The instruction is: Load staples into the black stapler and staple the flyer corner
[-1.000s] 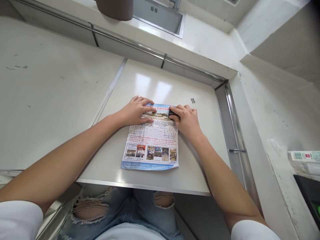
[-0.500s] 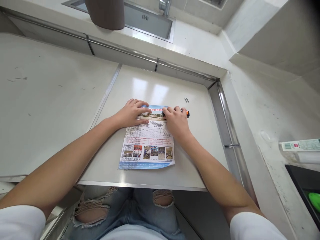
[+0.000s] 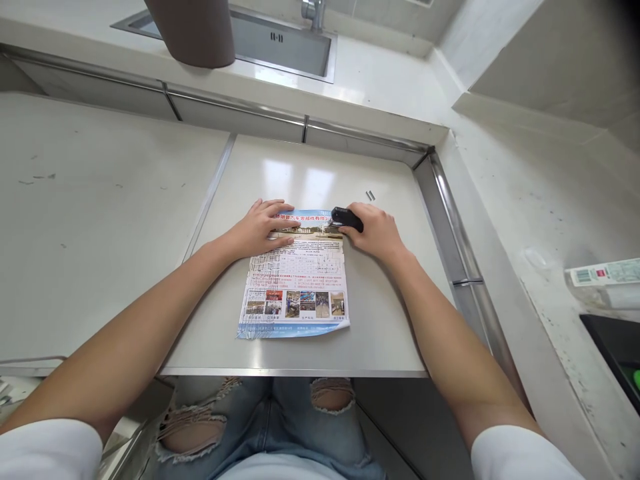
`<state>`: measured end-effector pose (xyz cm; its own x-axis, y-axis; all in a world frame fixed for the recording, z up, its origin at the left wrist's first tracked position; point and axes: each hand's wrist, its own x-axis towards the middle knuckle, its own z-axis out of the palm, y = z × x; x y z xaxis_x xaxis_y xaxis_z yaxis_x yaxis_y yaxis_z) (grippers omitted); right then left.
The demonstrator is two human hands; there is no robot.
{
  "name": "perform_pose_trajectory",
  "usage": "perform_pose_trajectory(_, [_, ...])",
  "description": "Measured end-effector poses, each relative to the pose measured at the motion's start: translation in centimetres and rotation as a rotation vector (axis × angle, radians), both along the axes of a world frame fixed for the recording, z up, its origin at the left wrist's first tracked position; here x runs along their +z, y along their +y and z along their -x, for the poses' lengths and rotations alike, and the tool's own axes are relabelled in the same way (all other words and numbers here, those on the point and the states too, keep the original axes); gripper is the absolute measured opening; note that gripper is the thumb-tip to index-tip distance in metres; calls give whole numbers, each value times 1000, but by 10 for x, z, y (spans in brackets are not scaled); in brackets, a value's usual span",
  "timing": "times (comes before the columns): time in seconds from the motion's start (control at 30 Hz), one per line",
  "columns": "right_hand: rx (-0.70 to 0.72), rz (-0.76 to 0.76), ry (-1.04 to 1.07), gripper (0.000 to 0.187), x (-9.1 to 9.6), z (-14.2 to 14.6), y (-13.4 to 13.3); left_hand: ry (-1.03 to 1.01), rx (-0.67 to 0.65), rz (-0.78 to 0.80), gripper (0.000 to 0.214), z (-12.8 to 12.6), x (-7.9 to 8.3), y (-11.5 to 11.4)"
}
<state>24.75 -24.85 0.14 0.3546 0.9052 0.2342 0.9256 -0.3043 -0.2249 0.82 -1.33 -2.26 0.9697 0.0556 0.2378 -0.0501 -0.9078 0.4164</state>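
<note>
A printed sheet of paper (image 3: 300, 273) lies on the white table, with rows of staples along its left side and some near its upper right. My left hand (image 3: 267, 230) rests flat on the sheet's upper left, fingers spread. In my right hand (image 3: 377, 230) is a black stapler (image 3: 347, 217), its front end over the sheet's upper right edge. The fingers are wrapped round its body, and its rear part is hidden in the palm. Two short staple strips (image 3: 370, 195) lie on the table beyond the right hand.
Behind the table runs a counter with a sink (image 3: 280, 47), a faucet (image 3: 314, 13) and a brown bin (image 3: 195, 33). Loose staples (image 3: 37, 179) are scattered on the left table section. A clear plastic bottle (image 3: 607, 283) with a label lies on the right-hand ledge.
My right hand has shifted right and turned, so the stapler's black front now shows over the sheet. My left hand stays on the paper. The view has tilted slightly.
</note>
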Motion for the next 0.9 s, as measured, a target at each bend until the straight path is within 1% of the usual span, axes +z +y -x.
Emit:
perform_pose_trajectory(0.07, [-136, -42, -19, 20, -4, -9, 0, 3, 10, -3, 39, 0, 0, -1])
perform_pose_trajectory(0.13, [-270, -146, -53, 20, -4, -11, 0, 11, 26, -3, 39, 1, 0, -1])
perform_pose_trajectory(0.17, [-309, -218, -69, 21, -3, -9, 1, 17, 35, -2, 38, 1, 0, -2])
perform_pose_trajectory(0.23, [-301, -364, -82, 24, 1, 1, 3, 26, 48, 7, 36, 0, -1, -2])
perform_pose_trajectory(0.3, [-204, -449, -36, 27, 6, 19, 4, 31, 55, 25, 34, -1, -2, -3])
perform_pose_trajectory(0.33, [-143, -452, 11, 28, 8, 30, 6, 27, 61, 38, 35, -1, -3, -3])
perform_pose_trajectory(0.43, [27, -358, 171, 25, 8, 64, 11, -27, 129, 112, 42, -3, -2, 0])
perform_pose_trajectory(0.5, [100, -266, 245, 22, 5, 82, 16, -82, 199, 186, 44, -4, -1, 2])
perform_pose_trajectory(0.57, [130, -177, 284, 20, 4, 93, 21, -122, 248, 251, 44, -4, 1, 5])
perform_pose_trajectory(0.63, [134, -110, 287, 19, 4, 98, 24, -141, 263, 286, 41, -5, 2, 6])
perform_pose_trajectory(0.7, [135, -56, 289, 17, 6, 95, 25, -150, 258, 296, 40, -5, 3, 7])
perform_pose_trajectory(0.77, [145, 3, 334, 15, 11, 84, 24, -154, 252, 294, 39, -5, 4, 6])
perform_pose_trajectory(0.9, [201, 139, 534, 14, 24, 40, 9, -131, 279, 302, 36, -5, 5, 4])
